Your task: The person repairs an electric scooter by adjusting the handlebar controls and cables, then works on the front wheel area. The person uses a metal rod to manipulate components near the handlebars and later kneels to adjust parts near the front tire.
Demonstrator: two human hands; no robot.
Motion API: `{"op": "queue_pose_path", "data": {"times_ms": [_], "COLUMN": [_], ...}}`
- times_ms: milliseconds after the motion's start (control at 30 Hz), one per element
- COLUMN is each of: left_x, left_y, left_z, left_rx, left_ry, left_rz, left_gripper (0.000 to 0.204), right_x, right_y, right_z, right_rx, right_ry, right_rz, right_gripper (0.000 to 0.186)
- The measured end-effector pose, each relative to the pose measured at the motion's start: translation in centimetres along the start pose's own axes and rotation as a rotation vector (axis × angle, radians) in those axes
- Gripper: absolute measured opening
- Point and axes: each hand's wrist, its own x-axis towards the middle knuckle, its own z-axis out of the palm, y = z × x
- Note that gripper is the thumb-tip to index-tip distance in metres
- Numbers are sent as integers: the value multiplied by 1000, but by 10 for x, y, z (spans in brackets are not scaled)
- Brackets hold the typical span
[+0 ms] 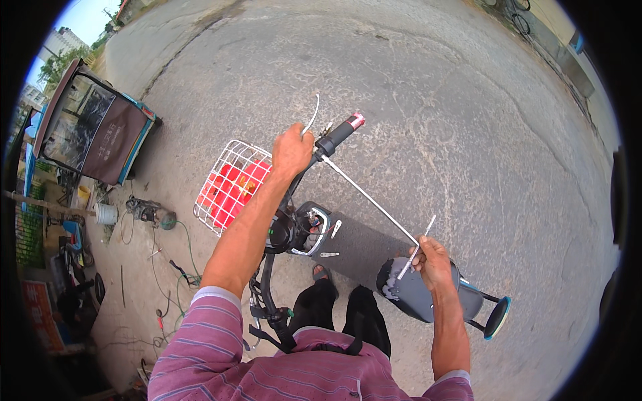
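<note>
"Where's the T-handle wrench (370,200)?"
"In the right hand (435,260), fingers pinched around the crossbar junction."
"Its long axis?"
"Forward and left from those fingers, its tip at the handlebar grip's (341,136) inner end."
"Which hand's nearer that tip?"
"The left hand (293,152), closed near the brake lever's (315,112) base, exact hold hidden; the basket (251,147) lies farther left."

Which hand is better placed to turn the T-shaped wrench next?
Probably the right hand: it holds the T-shaped wrench by its crossbar, and the wrench's far tip is at the handlebar, beside the black grip. The left hand is away from the crossbar, up by the brake lever.
</note>
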Motion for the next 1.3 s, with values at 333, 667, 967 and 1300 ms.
{"op": "queue_pose_path", "data": {"times_ms": [333,667,967,1300], "left_x": [1,2,1,0], "left_y": [-3,-4,-6,-4], "left_z": [2,1,3,2], "left_rx": [3,-4,-28,-42], "left_ry": [6,-9,28,5], "left_rz": [8,3,-9,-25], "left_gripper": [33,35,33,34], "right_x": [-7,-2,-16,-29], "right_y": [8,-2,-13,-6], "right_z": [7,-32,20,-1], "right_rx": [-181,366,-277,-397], "right_ry": [120,-399,199,-58], "right_rz": [-303,117,-200,-222], "right_gripper": [34,39,38,29]}}
